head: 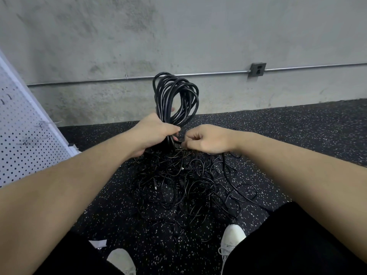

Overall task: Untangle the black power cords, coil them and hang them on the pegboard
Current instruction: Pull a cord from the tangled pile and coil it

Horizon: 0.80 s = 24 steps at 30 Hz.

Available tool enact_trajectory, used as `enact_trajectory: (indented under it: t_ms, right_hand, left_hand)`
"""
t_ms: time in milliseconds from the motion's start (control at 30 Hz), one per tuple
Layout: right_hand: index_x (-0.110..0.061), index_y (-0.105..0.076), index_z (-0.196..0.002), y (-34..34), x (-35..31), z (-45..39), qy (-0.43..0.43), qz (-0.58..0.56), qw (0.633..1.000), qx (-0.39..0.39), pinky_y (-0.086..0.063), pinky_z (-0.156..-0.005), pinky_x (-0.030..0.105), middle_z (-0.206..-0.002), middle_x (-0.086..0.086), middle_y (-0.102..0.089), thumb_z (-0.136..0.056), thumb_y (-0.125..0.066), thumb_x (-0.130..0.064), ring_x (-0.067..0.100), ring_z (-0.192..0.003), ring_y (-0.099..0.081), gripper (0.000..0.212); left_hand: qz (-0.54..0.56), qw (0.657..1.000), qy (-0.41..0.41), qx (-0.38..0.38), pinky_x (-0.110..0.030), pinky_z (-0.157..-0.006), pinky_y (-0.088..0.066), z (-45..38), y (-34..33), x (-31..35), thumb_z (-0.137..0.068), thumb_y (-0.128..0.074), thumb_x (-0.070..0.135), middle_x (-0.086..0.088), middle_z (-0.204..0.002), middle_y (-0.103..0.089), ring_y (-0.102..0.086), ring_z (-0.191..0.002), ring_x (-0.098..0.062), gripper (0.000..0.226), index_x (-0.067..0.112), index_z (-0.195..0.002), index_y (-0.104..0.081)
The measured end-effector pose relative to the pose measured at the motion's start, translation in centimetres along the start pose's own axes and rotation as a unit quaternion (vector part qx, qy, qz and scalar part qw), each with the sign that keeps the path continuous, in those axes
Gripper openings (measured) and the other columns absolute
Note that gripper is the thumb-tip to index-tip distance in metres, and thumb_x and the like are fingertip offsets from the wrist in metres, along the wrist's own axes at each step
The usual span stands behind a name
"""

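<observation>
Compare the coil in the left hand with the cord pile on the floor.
The coil is held upright in the left hand, clear of the speckled floor; the pile lies flat on it. The coil's loops run neatly together; the pile's strands sprawl and cross. Both are black cord.

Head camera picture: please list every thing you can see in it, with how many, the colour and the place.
coil of cord: one, black, held upright above the floor, in front of the wall
tangled cords: count unclear, black, heaped on the floor below the hands
pegboard: one, white, far left, leaning, with a few metal hooks
outlet box: one, grey, on the wall, upper right
pipe: one, grey, running along the wall
wall: grey concrete, behind
floor: black with white specks
shoes: two, white, bottom
left hand: grips the coil's base
right hand: pinches a cord beside it
</observation>
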State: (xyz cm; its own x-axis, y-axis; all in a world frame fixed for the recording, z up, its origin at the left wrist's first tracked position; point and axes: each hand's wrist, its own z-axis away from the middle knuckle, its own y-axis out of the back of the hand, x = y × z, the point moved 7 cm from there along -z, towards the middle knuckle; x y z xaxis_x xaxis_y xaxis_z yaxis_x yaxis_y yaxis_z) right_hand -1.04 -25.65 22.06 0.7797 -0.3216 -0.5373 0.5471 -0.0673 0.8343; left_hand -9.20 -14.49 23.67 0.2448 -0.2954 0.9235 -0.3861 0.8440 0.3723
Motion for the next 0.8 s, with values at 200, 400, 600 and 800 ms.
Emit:
enact_trajectory:
  t_ms: [200,400,600,800]
  right_hand:
    - [-0.022,-0.052,-0.068,1.1,-0.4,0.4,0.015,0.069,0.997,0.007,-0.042,-0.061,0.026,-0.062,-0.008,-0.055,-0.099,-0.062,-0.036,0.001,-0.052,-0.045,0.035]
    - [-0.019,-0.054,-0.068,3.8,0.4,1.1,-0.057,0.203,0.972,0.108,-0.042,-0.061,0.029,-0.059,-0.007,-0.057,-0.081,-0.065,-0.071,0.01,-0.057,-0.05,0.055]
    - [-0.041,-0.056,-0.083,2.7,-0.6,1.9,0.013,0.098,0.995,0.028,-0.037,-0.068,0.009,-0.079,-0.025,-0.055,-0.1,-0.061,-0.037,-0.015,-0.071,-0.053,0.018]
    - [-0.021,-0.066,-0.083,4.6,-0.5,1.7,-0.004,0.123,0.983,0.137,-0.044,-0.064,0.03,-0.071,-0.01,-0.065,-0.086,-0.068,-0.061,0.008,-0.065,-0.056,0.04]
  left_hand:
    - [-0.14,0.989,-0.057,0.011,-0.049,-0.094,-0.053,0.1,-1.1,1.5,-0.09,-0.066,0.022,-0.015,-0.105,-0.074,-0.069,-0.1,-0.029,0.023,0.007,-0.108,-0.069]
    - [-0.154,0.986,-0.055,-0.033,-0.026,-0.084,-0.046,-0.1,-1.1,0.4,-0.095,-0.069,0.022,0.017,-0.091,-0.068,-0.064,-0.094,-0.008,0.017,0.037,-0.091,-0.064]
    - [-0.099,0.992,-0.012,-0.072,-0.022,-0.089,-0.046,0.7,-1.5,-1.7,-0.088,-0.075,0.045,0.018,-0.102,-0.071,-0.064,-0.101,-0.003,0.017,0.043,-0.102,-0.065]
    - [-0.187,0.977,-0.02,-0.102,-0.014,-0.085,-0.047,0.5,-2.0,-1.6,-0.07,-0.093,0.031,0.02,-0.107,-0.07,-0.061,-0.102,0.004,0.048,0.037,-0.11,-0.067]
